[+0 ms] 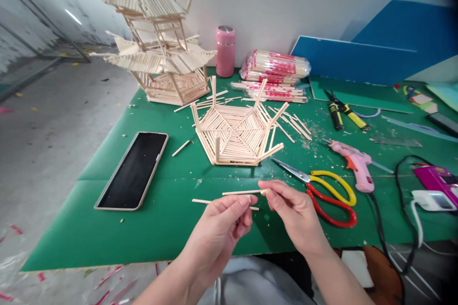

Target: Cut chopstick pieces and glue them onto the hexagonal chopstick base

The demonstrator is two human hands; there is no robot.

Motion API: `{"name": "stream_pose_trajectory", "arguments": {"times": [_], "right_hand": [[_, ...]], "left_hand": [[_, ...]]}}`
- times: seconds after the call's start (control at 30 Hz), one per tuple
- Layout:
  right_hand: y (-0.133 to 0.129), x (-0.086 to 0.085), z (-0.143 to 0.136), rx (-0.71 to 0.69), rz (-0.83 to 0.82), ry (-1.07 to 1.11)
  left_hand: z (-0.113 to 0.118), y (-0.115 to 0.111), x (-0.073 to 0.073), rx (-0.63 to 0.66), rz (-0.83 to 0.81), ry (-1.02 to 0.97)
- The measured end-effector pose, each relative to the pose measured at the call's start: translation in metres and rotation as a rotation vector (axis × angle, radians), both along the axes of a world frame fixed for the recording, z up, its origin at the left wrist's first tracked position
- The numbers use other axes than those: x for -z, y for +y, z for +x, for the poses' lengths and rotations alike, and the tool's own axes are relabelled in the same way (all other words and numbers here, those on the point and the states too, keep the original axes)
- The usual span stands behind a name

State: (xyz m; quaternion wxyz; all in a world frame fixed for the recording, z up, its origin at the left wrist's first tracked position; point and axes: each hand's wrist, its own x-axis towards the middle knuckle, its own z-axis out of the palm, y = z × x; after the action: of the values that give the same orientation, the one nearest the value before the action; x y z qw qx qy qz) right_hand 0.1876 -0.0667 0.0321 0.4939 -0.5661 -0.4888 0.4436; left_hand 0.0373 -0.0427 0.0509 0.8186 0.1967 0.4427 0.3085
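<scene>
My right hand (293, 209) pinches the right end of a short thin wooden stick (238, 193) between thumb and fingertips. My left hand (223, 221) is closed, thumb against index finger, right at the middle of that stick. A second wooden stick (200, 201) shows on both sides of my left hand; whether it is gripped or lies on the table behind the fingers is unclear. Just beyond my hands sits a hexagonal stick base (232, 131) with upright and slanting sticks at its corners. Scissors (315, 186) with red and yellow handles lie beside my right hand.
A tiered stick pagoda (157, 57) stands at the back left, near a pink bottle (225, 52) and wrapped stick bundles (275, 66). A phone (132, 171) lies left on the green table (78, 228). Pliers (345, 112), a corded pink glue gun (352, 162) and cables occupy the right.
</scene>
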Motion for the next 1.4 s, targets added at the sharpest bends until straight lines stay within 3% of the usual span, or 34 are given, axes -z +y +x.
{"name": "stream_pose_trajectory", "arguments": {"times": [0.07, 0.23, 0.3, 0.4, 0.57, 0.7, 1.4], "right_hand": [[0.001, 0.000, 0.003, 0.032, -0.007, -0.044], [0.004, 0.004, 0.006, 0.049, 0.011, -0.179], [0.004, 0.006, 0.006, 0.048, -0.005, -0.197], [0.004, 0.006, 0.006, 0.023, -0.036, -0.161], [0.007, -0.004, 0.008, -0.083, 0.051, -0.159], [0.011, -0.011, 0.010, -0.167, 0.097, -0.172], [0.018, -0.022, 0.008, -0.307, 0.034, -0.188]], "left_hand": [[-0.004, 0.004, 0.000, 0.030, 0.168, 0.185], [-0.014, 0.020, 0.003, 0.155, 0.927, 0.769], [-0.014, 0.024, 0.004, 0.220, 1.025, 0.837], [-0.009, 0.028, 0.001, 0.248, 0.946, 0.804], [-0.003, 0.030, -0.004, 0.323, 0.582, 0.496], [-0.004, 0.031, -0.002, 0.359, 0.422, 0.340], [-0.005, 0.031, 0.000, 0.302, 0.163, 0.081]]}}
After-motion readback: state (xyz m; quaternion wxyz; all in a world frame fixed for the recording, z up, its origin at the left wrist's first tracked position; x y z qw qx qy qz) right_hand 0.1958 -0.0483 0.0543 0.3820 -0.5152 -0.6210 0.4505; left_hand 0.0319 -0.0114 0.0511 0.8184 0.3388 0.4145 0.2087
